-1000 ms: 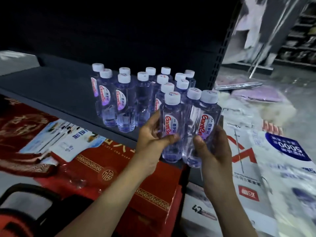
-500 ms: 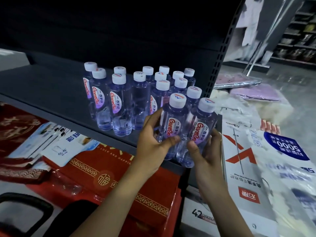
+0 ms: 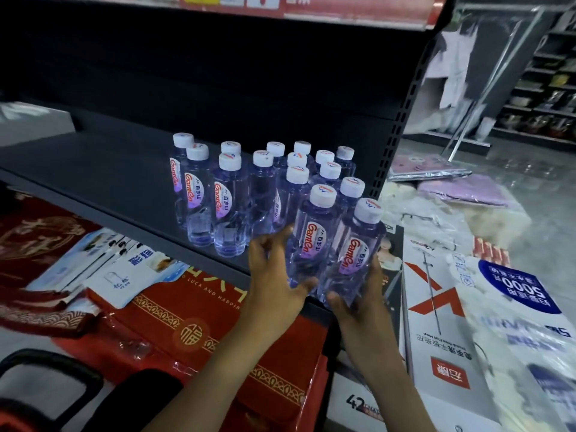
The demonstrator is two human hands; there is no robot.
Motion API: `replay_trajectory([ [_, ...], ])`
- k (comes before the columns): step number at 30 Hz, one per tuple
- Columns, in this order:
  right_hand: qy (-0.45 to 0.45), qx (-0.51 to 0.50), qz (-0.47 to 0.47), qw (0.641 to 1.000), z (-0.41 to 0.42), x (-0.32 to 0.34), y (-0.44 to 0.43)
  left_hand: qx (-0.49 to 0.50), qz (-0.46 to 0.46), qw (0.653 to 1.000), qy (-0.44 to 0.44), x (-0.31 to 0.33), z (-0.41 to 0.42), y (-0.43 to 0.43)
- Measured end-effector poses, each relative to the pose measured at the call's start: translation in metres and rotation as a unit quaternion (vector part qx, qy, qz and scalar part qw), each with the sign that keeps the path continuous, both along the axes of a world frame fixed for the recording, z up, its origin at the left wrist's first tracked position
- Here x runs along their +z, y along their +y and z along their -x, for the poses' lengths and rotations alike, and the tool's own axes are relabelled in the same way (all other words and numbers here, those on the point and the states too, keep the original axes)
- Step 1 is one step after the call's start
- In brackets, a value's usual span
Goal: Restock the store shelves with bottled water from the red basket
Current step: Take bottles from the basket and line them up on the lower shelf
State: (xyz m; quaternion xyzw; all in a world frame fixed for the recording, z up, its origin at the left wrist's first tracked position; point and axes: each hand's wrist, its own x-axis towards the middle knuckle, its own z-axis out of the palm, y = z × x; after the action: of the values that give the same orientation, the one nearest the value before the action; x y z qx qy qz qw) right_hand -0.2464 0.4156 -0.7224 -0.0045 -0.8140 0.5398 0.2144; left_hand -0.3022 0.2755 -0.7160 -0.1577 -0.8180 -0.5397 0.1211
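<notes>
Left hand: left hand [image 3: 274,275] curled round the lower body of bottle A [image 3: 313,241], thumb across its front, fingers [image 3: 265,244] behind it; grip closed on the bottle.
Right hand: right hand [image 3: 363,294] wrapped round the base of bottle B [image 3: 352,257], thumb at the front, fingers behind; grip closed on the bottle.
Bottle A: clear, white cap, red-lettered label facing the camera; near upright, at the shelf's front edge. Whether its base rests on the shelf cannot be told.
Bottle B: same make, just right of bottle A and touching it, tilted with its cap leaning right; at the front right corner of the shelf. Contact of its base with the shelf cannot be told.
Shelf: dark shelf [image 3: 103,173]; left part bare, right part stocked.
Stocked bottles: group of bottles [image 3: 249,188] standing upright in rows toward the right end, from near the front edge back toward the rear panel; the nearest stand just behind bottles A and B.
Basket: black handle and red rim [image 3: 18,422] at the lower left corner of the view, well apart from the hands; its contents are out of sight.
Below the shelf: red boxes [image 3: 199,325] under the front edge, white packets [image 3: 124,269] lying on them to the left.
Right of the shelf: white printed cartons [image 3: 436,338] and plastic-wrapped goods on the floor.
</notes>
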Motion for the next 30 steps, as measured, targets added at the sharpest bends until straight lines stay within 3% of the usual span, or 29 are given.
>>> replay_trajectory([
  [8, -0.06, -0.014, -0.021, 0.998, 0.008, -0.003, -0.006, 0.031, 0.009, 0.999, -0.001, -0.005, 0.002, 0.0],
  [30, -0.052, -0.035, -0.02, 0.998, 0.026, 0.002, -0.01, 0.093, 0.029, 0.995, -0.003, -0.001, 0.015, 0.005],
])
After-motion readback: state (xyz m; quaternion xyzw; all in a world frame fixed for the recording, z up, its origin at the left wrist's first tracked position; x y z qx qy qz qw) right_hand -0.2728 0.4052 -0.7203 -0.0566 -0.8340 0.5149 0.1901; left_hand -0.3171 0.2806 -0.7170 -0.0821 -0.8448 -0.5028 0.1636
